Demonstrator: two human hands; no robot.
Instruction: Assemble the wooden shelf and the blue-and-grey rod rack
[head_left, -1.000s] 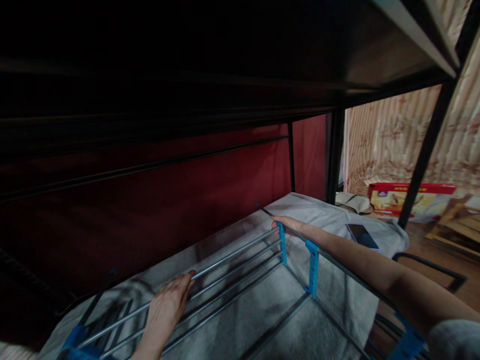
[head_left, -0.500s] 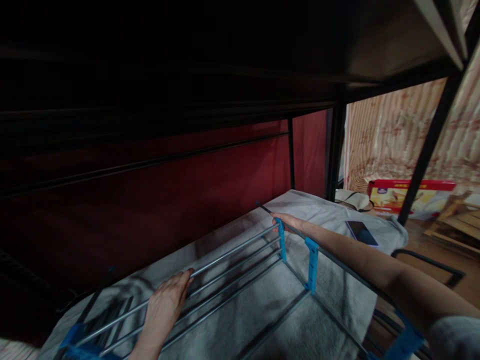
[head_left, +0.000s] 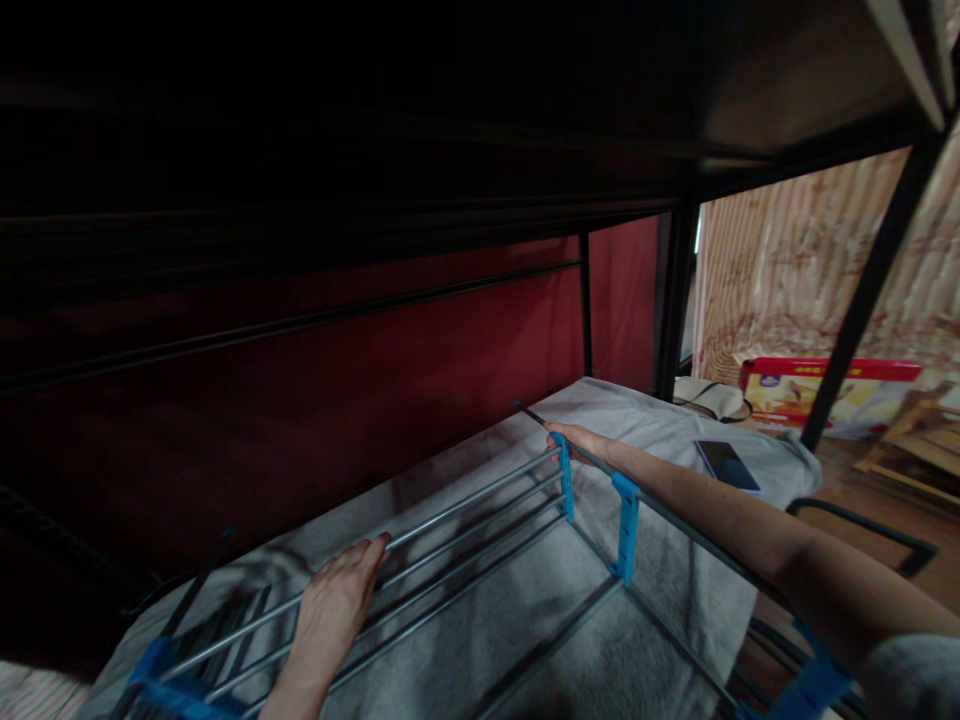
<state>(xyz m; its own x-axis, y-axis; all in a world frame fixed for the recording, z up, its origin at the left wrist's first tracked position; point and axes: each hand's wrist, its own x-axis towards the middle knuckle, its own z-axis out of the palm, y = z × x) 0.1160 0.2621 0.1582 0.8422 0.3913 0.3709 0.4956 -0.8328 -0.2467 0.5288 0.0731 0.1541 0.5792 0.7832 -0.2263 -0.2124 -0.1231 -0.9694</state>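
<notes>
A rack of grey metal tubes (head_left: 472, 497) with blue plastic connectors (head_left: 625, 520) lies across a grey-white sheet. My left hand (head_left: 341, 590) is closed over the rack's upper tube, left of centre, its fingertips curled round the far side. Farther off, my right hand (head_left: 570, 442) grips the frame at a blue connector beside the end of the tubes; part of its fingers is hidden behind that connector. At the lower left, another blue connector (head_left: 154, 668) joins several tubes.
Low overhead hangs a dark bunk frame with black posts (head_left: 862, 290). A phone (head_left: 727, 466) lies on the sheet (head_left: 675, 425) at the right. Beyond are a red and yellow box (head_left: 817, 395) and a wooden stool (head_left: 915, 440). A red wall stands behind.
The view has shifted slightly, so the surroundings sit a little differently in the picture. Both hands keep their hold on the rack, almost unmoved.
</notes>
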